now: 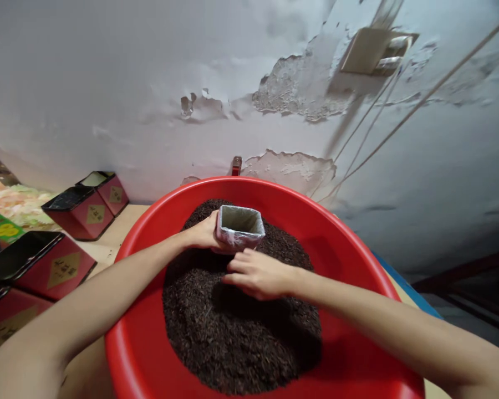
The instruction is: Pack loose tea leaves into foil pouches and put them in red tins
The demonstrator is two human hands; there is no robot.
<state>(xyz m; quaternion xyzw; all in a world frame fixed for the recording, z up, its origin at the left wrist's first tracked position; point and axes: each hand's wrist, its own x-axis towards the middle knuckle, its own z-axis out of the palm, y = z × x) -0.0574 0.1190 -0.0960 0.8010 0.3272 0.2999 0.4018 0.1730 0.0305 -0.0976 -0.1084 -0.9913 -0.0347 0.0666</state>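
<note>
My left hand [207,231] is wrapped round the left side of a small rectangular tin [240,237] with shiny plastic film about its walls. The tin's top opening faces up and toward me, and its inside looks greyish. Just below the tin's lower right edge is my right hand [260,274], its fingers curled together; whatever they hold, if anything, is hidden. Both hands are above a heap of dark, dry loose tea leaves [233,343] in a big red plastic tub [345,332].
Left of the tub stand several open red tins with gold diamond labels, including a near tin [72,266] and a farther tin [83,213]. A peeling wall [170,138] rises behind, with a socket box [363,52] and hanging cords. A blue edge [411,288] shows at right.
</note>
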